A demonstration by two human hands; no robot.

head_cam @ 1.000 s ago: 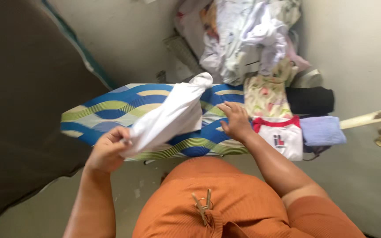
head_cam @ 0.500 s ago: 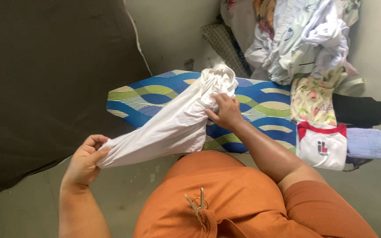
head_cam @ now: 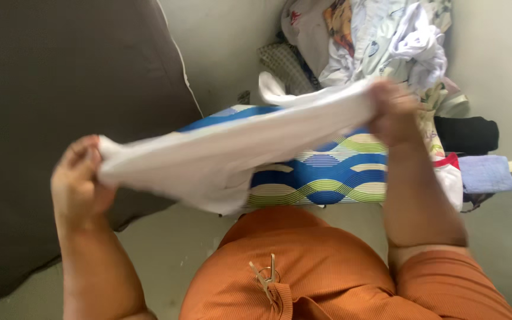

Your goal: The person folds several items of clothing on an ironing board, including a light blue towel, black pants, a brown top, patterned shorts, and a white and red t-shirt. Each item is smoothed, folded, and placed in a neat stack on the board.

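Note:
A white garment [head_cam: 232, 148] is stretched out in the air between my two hands, above an ironing board [head_cam: 333, 172] with a blue, green and cream wave pattern. My left hand [head_cam: 78, 178] grips its lower left end, raised at chest height. My right hand [head_cam: 393, 112] grips the other end higher up, over the right part of the board. The cloth sags a little in the middle and hides part of the board. Both hands are blurred by movement.
A heap of crumpled laundry [head_cam: 374, 41] lies behind the board. Folded pieces sit on its right end: a black one [head_cam: 466, 135], a light blue one [head_cam: 487, 173] and a white one with red trim [head_cam: 450, 178]. A dark mattress-like surface [head_cam: 60, 89] stands at the left.
My right hand took hold of the garment's far end and lifted it up to the right. My left hand rose too, pulling the cloth taut off the board.

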